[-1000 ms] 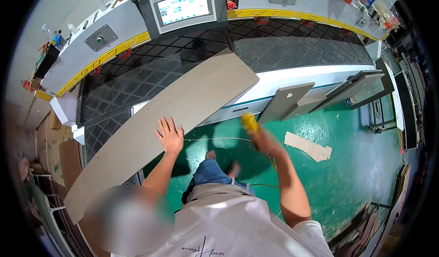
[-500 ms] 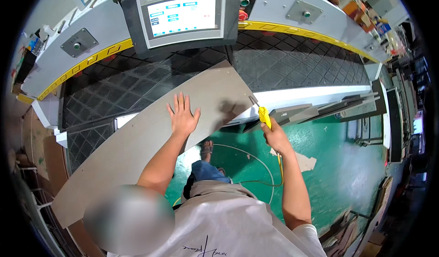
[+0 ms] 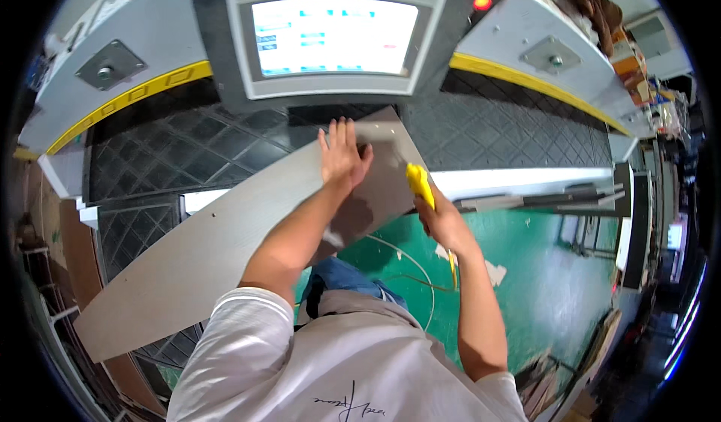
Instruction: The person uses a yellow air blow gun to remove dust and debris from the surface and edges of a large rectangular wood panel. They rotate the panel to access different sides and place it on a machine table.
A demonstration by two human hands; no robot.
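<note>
A long grey-beige board (image 3: 195,242) lies slantwise, its far end on the black machine bed and its near end reaching to the lower left. My left hand (image 3: 343,155) rests flat on the board near its far end, fingers stretched out. In my right hand (image 3: 447,227) is a yellow air blow gun (image 3: 419,180), gripped by its handle at the board's right edge. The gun points away from me over the board; its nozzle is hard to make out. A thin yellow hose (image 3: 453,268) hangs below my right hand.
A control screen (image 3: 338,39) juts out over the bed, with a red lamp (image 3: 482,0) beside it. Yellow strips (image 3: 518,76) edge the machine. Grey panels (image 3: 541,199) lean along the bed's front at right. Scraps lie on the green floor (image 3: 541,272).
My left hand has slid forward and right along the board. The blow gun has moved slightly left, over the board's edge. My view is closer to the screen.
</note>
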